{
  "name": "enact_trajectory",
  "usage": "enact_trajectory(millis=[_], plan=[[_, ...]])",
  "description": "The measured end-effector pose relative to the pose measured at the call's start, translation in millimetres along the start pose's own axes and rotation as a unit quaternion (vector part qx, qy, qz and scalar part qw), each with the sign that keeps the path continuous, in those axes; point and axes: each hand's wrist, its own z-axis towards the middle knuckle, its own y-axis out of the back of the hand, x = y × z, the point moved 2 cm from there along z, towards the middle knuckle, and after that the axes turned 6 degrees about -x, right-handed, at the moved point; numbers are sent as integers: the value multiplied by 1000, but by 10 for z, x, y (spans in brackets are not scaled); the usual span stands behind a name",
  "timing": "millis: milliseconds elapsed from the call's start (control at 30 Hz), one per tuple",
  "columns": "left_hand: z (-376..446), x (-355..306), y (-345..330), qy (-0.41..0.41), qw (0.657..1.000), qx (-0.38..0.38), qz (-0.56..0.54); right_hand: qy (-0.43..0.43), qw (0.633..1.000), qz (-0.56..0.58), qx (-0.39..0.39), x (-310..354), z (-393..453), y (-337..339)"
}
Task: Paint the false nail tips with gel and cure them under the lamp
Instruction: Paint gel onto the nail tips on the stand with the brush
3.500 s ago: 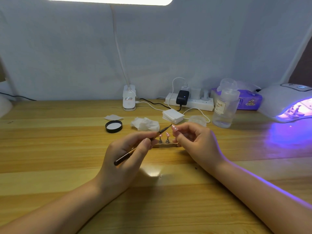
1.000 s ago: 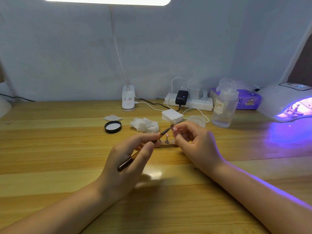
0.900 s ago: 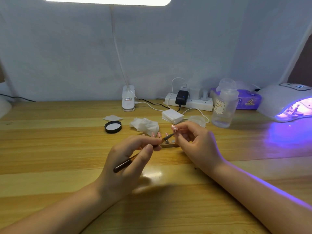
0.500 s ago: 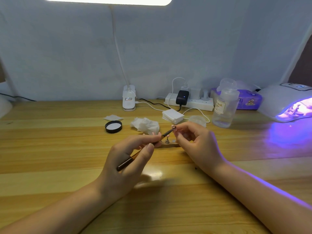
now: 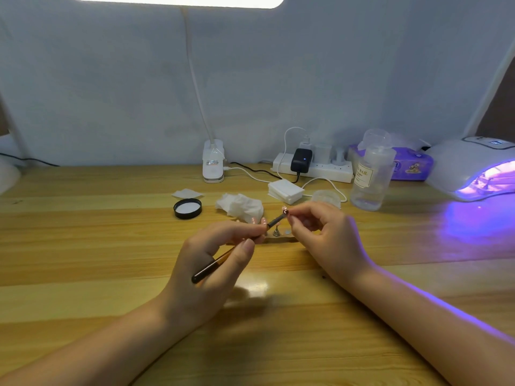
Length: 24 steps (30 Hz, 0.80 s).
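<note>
Brown and thin, the brush (image 5: 239, 247) is pinched between the thumb and curled fingers of the left hand (image 5: 211, 263); its long axis slants from lower left up to the right, with the bristle end touching a small pink nail tip (image 5: 285, 209). The right hand (image 5: 323, 238) pinches that tip at its fingertips, other fingers curled, just above a wooden holder (image 5: 278, 237) on the table (image 5: 83, 246). Behind lie crumpled tissue (image 5: 241, 207), a black lid (image 5: 187, 208) and a clear bottle (image 5: 370, 179). At far right the lamp (image 5: 473, 168) glows violet.
</note>
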Motion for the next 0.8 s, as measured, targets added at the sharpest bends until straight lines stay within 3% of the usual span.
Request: enact_trajectory(millis=[333,500,800], plan=[[14,1,-12,-16,1000,-2,23,24,1000,-16,-2,1,2,7],[-1,-9,-1,-20,1000,1,6,-5,1000,2,-6,-4,0,9],[-6,38,-11,68,996,-13,-62,-36,998,41,8,4,-14,-10]])
